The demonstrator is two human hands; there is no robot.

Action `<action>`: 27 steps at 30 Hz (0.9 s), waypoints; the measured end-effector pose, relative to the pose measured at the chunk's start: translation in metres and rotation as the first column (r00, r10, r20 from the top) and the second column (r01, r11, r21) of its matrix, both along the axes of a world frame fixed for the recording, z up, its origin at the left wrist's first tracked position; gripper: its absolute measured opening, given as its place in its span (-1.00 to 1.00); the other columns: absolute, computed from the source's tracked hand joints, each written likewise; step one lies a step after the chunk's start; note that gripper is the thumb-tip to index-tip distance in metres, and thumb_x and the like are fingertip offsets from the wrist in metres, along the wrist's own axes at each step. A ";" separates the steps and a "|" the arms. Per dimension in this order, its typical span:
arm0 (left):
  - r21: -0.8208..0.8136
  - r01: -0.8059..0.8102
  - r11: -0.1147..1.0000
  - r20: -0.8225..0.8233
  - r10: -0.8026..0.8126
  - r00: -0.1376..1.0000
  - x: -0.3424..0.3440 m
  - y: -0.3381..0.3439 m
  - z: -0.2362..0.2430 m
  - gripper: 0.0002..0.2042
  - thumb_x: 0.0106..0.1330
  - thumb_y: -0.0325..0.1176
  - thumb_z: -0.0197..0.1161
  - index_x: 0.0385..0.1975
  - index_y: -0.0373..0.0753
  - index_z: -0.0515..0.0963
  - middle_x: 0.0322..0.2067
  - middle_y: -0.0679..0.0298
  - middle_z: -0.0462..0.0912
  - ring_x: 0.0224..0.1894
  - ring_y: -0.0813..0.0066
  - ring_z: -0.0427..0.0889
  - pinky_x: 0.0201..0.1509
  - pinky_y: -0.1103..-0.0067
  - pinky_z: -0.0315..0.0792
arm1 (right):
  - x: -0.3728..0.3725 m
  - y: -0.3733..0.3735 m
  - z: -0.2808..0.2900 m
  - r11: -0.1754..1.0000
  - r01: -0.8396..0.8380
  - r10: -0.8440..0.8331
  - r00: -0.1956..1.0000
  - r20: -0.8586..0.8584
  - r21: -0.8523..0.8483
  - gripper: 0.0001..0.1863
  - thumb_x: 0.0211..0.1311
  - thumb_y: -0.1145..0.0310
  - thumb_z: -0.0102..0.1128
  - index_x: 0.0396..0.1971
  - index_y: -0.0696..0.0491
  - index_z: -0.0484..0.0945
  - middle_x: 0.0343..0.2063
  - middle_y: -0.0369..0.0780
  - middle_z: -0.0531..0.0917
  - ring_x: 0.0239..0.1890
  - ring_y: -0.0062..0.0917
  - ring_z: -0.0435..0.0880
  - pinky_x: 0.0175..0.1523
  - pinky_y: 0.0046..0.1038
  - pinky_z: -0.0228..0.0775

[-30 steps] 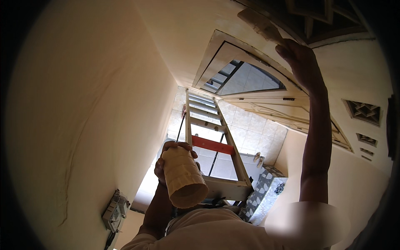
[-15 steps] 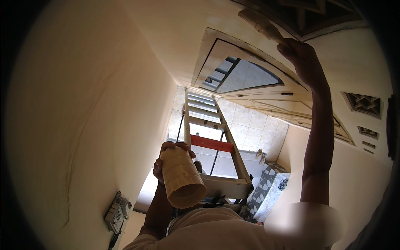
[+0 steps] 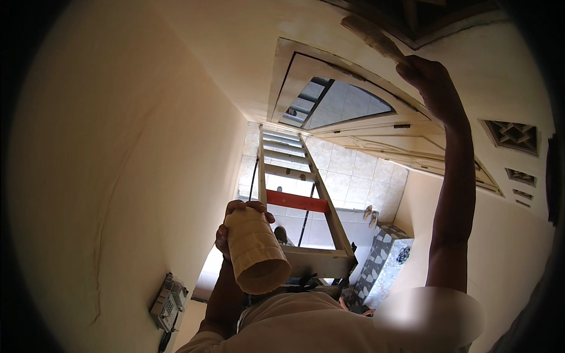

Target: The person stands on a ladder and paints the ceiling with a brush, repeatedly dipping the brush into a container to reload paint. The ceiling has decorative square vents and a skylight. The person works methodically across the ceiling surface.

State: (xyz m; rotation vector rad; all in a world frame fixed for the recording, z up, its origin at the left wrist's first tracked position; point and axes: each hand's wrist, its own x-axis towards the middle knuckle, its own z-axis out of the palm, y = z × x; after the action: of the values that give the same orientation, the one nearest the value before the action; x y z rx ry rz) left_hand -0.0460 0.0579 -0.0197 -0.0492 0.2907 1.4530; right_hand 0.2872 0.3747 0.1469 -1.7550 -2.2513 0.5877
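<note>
My left hand (image 3: 223,237) is wrapped round a cream, paint-smeared cylindrical paint container (image 3: 252,240), tilted with its round dark end toward me. What is inside it cannot be made out. High at the upper right, my right hand (image 3: 432,85) is closed round the handle of a flat paintbrush (image 3: 372,35). The brush points up and left, close to the cream wall (image 3: 471,65) beneath a dark latticed opening (image 3: 432,17). Whether its tip touches the wall is unclear.
Below me a stepladder (image 3: 326,259) with a red step (image 3: 296,201) stands on the tiled floor (image 3: 341,170). A wooden door (image 3: 376,144) with a glass pane is ahead. A wall-mounted device (image 3: 169,303) hangs at lower left; a patterned ledge (image 3: 376,256) lies right, near sandals (image 3: 371,216).
My right hand and the brush have shifted slightly right and a little down. The left hand still holds the container in nearly the same place.
</note>
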 end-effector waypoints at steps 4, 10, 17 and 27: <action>0.021 0.013 1.000 -0.007 -0.013 1.000 0.001 0.001 -0.001 -0.40 0.33 0.08 0.31 0.22 -0.19 0.40 0.09 -0.18 0.50 0.09 -0.20 0.58 -0.14 0.08 0.76 | 0.005 -0.006 0.005 0.999 0.036 -0.037 0.999 -0.003 -0.029 -0.56 0.45 0.05 0.18 -0.42 0.16 0.57 -0.66 -0.22 0.38 -0.55 -0.51 0.29 -0.32 -0.32 0.21; -0.005 0.007 1.000 -0.005 -0.007 1.000 0.005 -0.001 -0.001 -0.40 0.32 0.08 0.31 0.21 -0.20 0.41 0.08 -0.19 0.51 0.08 -0.19 0.58 -0.14 0.09 0.76 | 0.019 -0.012 0.009 0.992 0.095 -0.097 0.995 -0.015 -0.079 -0.56 0.45 0.06 0.18 -0.41 0.18 0.58 -0.66 -0.22 0.37 -0.55 -0.52 0.28 -0.32 -0.32 0.20; -0.032 0.017 0.999 -0.026 -0.018 1.000 0.008 -0.002 0.001 -0.40 0.31 0.09 0.32 0.19 -0.20 0.41 0.07 -0.19 0.52 0.05 -0.18 0.60 -0.15 0.12 0.77 | 0.030 -0.019 0.013 0.991 0.115 -0.113 0.993 0.034 -0.063 -0.58 0.45 0.07 0.17 -0.36 0.19 0.61 -0.65 -0.21 0.39 -0.55 -0.49 0.32 -0.31 -0.31 0.23; -0.035 0.035 0.999 -0.062 -0.037 0.997 0.013 0.002 0.008 -0.39 0.30 0.12 0.31 0.18 -0.19 0.43 0.04 -0.19 0.53 0.03 -0.16 0.60 -0.18 0.15 0.77 | 0.059 -0.027 0.013 0.983 0.160 -0.162 0.987 -0.006 -0.089 -0.57 0.45 0.08 0.18 -0.43 0.18 0.55 -0.67 -0.26 0.32 -0.55 -0.55 0.27 -0.35 -0.35 0.17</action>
State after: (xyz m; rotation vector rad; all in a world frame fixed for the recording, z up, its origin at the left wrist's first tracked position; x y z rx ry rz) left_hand -0.0329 0.0601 -0.0120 -0.0254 0.3656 1.4153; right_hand 0.3460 0.3476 0.1599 -1.9469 -2.0786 0.6712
